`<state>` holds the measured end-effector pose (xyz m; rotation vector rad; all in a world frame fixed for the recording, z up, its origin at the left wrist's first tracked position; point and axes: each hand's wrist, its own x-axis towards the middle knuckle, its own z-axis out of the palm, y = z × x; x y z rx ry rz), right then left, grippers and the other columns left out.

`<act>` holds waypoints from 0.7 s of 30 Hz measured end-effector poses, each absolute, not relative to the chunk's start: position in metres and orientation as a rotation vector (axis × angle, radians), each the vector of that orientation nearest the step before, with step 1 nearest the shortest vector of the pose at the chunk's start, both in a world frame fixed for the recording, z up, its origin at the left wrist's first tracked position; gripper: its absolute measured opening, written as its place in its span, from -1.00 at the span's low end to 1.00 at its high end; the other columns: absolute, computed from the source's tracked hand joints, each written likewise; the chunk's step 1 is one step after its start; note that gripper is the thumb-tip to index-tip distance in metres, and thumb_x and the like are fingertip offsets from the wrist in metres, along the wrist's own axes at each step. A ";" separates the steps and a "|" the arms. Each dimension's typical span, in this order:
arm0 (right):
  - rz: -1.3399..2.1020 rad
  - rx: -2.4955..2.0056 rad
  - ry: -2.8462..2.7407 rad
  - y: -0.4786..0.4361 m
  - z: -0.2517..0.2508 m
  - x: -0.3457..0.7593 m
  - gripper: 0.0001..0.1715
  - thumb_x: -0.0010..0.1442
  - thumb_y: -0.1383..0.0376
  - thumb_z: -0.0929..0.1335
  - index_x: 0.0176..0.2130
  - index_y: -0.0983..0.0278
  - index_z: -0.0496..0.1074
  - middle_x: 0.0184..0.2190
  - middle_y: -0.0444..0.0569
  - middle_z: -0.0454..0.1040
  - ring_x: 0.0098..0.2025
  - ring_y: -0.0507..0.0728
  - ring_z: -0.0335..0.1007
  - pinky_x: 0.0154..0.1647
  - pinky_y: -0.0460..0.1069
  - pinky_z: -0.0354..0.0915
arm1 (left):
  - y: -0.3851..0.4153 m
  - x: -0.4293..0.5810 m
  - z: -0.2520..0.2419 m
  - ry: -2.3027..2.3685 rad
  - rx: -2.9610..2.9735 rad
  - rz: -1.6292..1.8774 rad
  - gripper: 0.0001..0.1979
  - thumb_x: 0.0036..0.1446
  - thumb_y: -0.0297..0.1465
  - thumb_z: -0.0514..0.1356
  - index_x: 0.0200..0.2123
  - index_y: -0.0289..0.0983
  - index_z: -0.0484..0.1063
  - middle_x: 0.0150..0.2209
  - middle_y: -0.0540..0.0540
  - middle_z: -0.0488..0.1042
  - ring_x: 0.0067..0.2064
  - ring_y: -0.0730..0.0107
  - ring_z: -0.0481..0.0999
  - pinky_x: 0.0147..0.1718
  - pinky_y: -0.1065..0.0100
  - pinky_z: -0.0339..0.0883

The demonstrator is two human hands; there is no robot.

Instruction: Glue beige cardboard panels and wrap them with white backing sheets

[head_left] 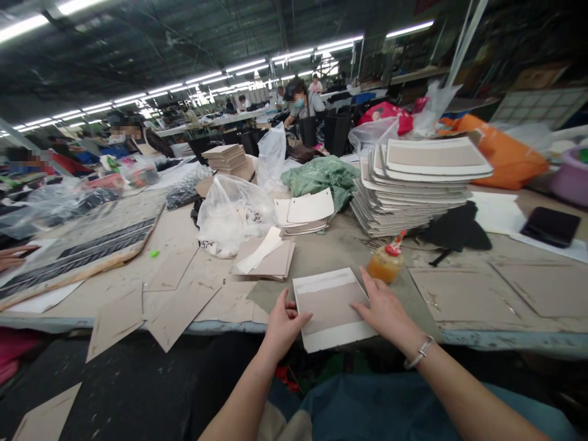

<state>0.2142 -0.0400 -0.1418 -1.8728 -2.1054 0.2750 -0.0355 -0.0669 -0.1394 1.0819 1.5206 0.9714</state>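
A grey-brown board with pale bands along two sides (328, 306) lies in front of me, its near edge overhanging the table edge. My left hand (285, 324) is at its left side, thumb over the top and fingers curled by the edge. At the right side, my right hand (383, 306) has its thumb on the board and its fingers stretched along the edge. Just beyond that hand stands a small bottle of amber liquid with a red top (386, 262). A small stack of boards (280, 266) with pale strips (261, 252) on top sits beyond my left hand.
A tall stack of pale-edged panels (413, 190) rises at the back right, near a dark phone (551, 225). Loose grey boards (463, 294) lie right; others (184, 312) overhang the edge at left. Plastic bags (234, 211) stand behind. A person's hand (16, 256) shows far left.
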 end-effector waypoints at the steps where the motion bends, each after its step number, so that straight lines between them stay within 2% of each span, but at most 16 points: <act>1: 0.286 -1.865 -2.086 -0.040 -0.144 0.214 -0.06 0.09 0.17 0.32 0.30 0.41 -0.13 -0.04 0.18 0.31 -0.01 0.27 0.27 0.01 0.07 0.22 | -0.068 -0.032 -0.142 1.466 1.006 1.027 -0.04 -0.19 -0.30 0.36 0.23 -0.37 -0.05 -0.17 -0.20 0.43 -0.34 0.38 0.49 -0.35 0.37 0.37; 5: 0.341 -1.835 -2.028 -0.040 -0.146 0.212 -0.10 0.11 0.15 0.30 0.29 0.38 -0.10 -0.05 0.18 0.30 -0.03 0.27 0.30 -0.03 0.09 0.26 | -0.066 -0.024 -0.143 1.213 0.786 1.163 -0.14 -0.25 -0.33 0.40 0.14 -0.38 0.13 -0.19 -0.23 0.50 -0.22 0.20 0.52 -0.22 0.26 0.40; 9: 0.479 -1.737 -1.883 -0.042 -0.139 0.213 -0.10 0.11 0.06 0.30 0.27 0.41 -0.04 0.03 0.21 0.29 0.02 0.29 0.28 0.02 0.14 0.24 | -0.062 -0.029 -0.133 1.053 0.613 1.299 -0.34 -0.27 -0.38 0.40 -0.03 -0.38 0.31 -0.15 -0.23 0.51 -0.20 0.19 0.52 -0.19 0.25 0.39; 13: 0.898 -1.463 -1.668 -0.050 -0.127 0.205 -0.35 0.15 -0.01 0.25 0.10 0.33 0.26 -0.03 0.11 0.41 -0.06 0.26 0.36 -0.05 0.14 0.31 | -0.059 -0.036 -0.124 1.023 0.541 1.386 -0.41 -0.27 -0.37 0.40 -0.09 -0.35 0.36 -0.19 -0.19 0.53 -0.21 0.19 0.53 -0.20 0.24 0.39; 15: 1.013 -1.348 -1.580 -0.059 -0.119 0.198 -0.45 0.16 -0.03 0.24 -0.02 0.29 0.36 -0.08 0.06 0.45 -0.08 0.25 0.39 -0.08 0.12 0.33 | -0.058 -0.037 -0.119 1.014 0.537 1.411 -0.39 -0.27 -0.35 0.40 -0.08 -0.33 0.35 -0.18 -0.17 0.52 -0.20 0.18 0.53 -0.20 0.24 0.40; 17: 0.990 -1.307 -1.488 -0.066 -0.109 0.191 -0.49 0.15 -0.04 0.25 -0.09 0.27 0.40 -0.13 0.05 0.47 -0.11 0.25 0.40 -0.11 0.11 0.35 | -0.058 -0.036 -0.116 0.980 0.530 1.422 -0.32 -0.28 -0.33 0.41 -0.01 -0.28 0.32 -0.14 -0.17 0.51 -0.16 0.17 0.52 -0.19 0.25 0.40; 21: 0.980 -1.211 -1.293 -0.065 -0.081 0.197 -0.52 0.13 -0.01 0.31 -0.10 0.27 0.37 -0.14 0.08 0.48 -0.16 0.25 0.42 -0.16 0.11 0.38 | -0.056 -0.036 -0.118 0.885 0.486 1.400 -0.17 -0.31 -0.24 0.42 0.10 -0.18 0.22 -0.08 -0.19 0.46 -0.15 0.15 0.51 -0.27 0.29 0.41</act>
